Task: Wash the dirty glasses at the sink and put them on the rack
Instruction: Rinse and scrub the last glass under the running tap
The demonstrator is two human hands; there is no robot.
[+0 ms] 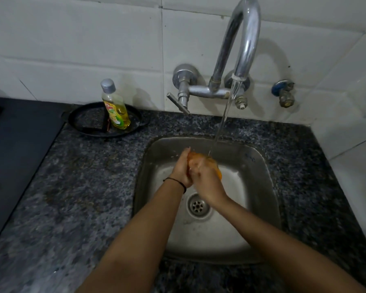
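Observation:
An orange-tinted glass point(215, 166) is held over the steel sink point(260, 166), under a thin stream of water from the curved tap point(244, 39). My left hand point(182, 168) grips the glass from its left side. My right hand point(206, 181) wraps over the glass from the front, fingers pressed on it. Most of the glass is hidden by both hands. No rack is in view.
A yellow dish soap bottle point(115, 106) stands on a black round pan point(82, 121) at the back left of the speckled granite counter point(72, 187). A black stove top point(15, 140) lies at far left. The sink drain point(197, 206) sits below my wrists. Tap valves project from the tiled wall.

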